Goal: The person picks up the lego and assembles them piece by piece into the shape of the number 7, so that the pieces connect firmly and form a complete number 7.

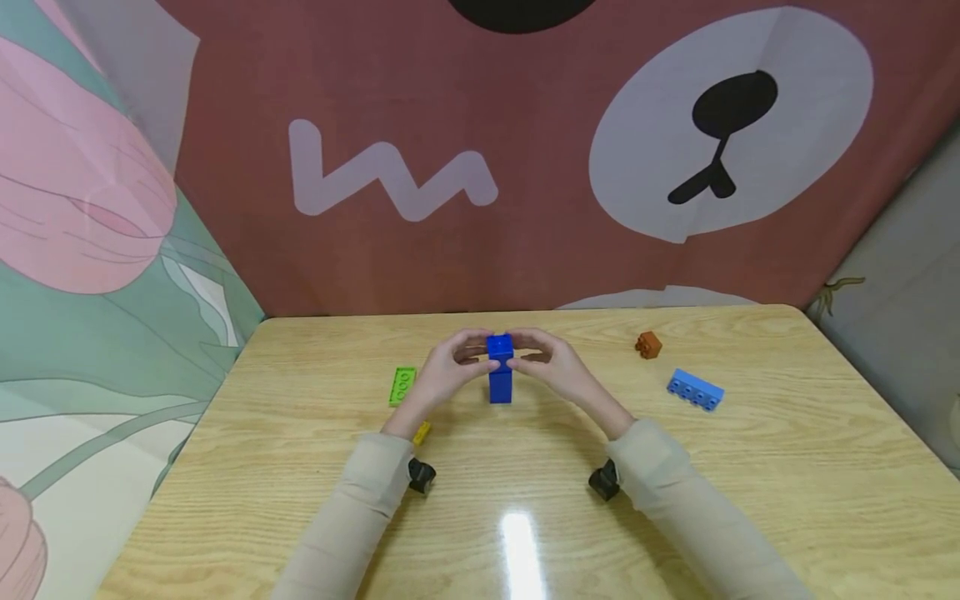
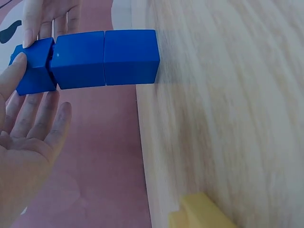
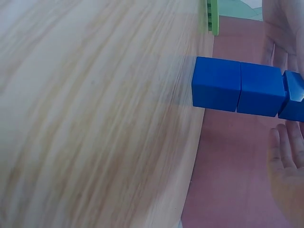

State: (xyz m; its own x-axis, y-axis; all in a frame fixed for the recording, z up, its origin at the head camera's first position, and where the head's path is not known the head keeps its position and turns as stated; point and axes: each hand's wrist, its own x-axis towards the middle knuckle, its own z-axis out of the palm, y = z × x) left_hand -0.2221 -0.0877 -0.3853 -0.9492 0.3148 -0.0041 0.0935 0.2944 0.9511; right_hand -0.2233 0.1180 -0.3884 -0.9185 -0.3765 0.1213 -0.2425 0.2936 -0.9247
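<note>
Three dark blue building bricks form an upright stack on the table. The two lower bricks (image 2: 104,59) fit flush together, while a narrow gap shows under the top brick (image 2: 35,66). From the left side my left hand (image 1: 448,367) pinches that top brick, its thumb on the near face and its fingers behind. My right hand (image 1: 558,364) grips the same brick from the opposite side in a mirrored way. In the right wrist view the stack's lower bricks (image 3: 237,88) show no hand on them, and the top one runs off the frame's edge.
A green brick (image 1: 402,385) lies left of the stack, and a yellow brick (image 1: 422,432) is partly hidden by my left wrist. To the right are a small brown brick (image 1: 648,344) and a long lighter blue brick (image 1: 695,390). A printed cloth (image 1: 525,258) hangs behind the table.
</note>
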